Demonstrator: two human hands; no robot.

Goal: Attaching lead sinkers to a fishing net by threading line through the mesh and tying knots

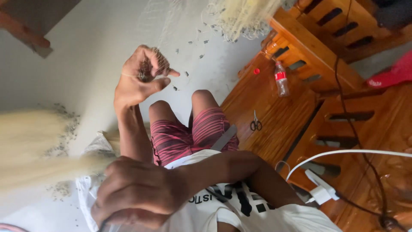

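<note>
I'm pinching the fine net [159, 56] in my left hand [139, 79], stretched out ahead; right hand [135, 195] clenching the bundled net [38, 150] close to me. Keeping tension even btwn both, avoiding snags.

— What sort of place is this?
— A home, likely a living room. There's a carved wooden bench [274, 116] with slatted arms, a pale tiled floor [86, 56], a plastic bottle [281, 77] and scissors [255, 122] lying on the seat.
— Anything else?
— A white charger [319, 191] with its cable [343, 154], and pale netting [244, 15] heaped on the floor.
</note>
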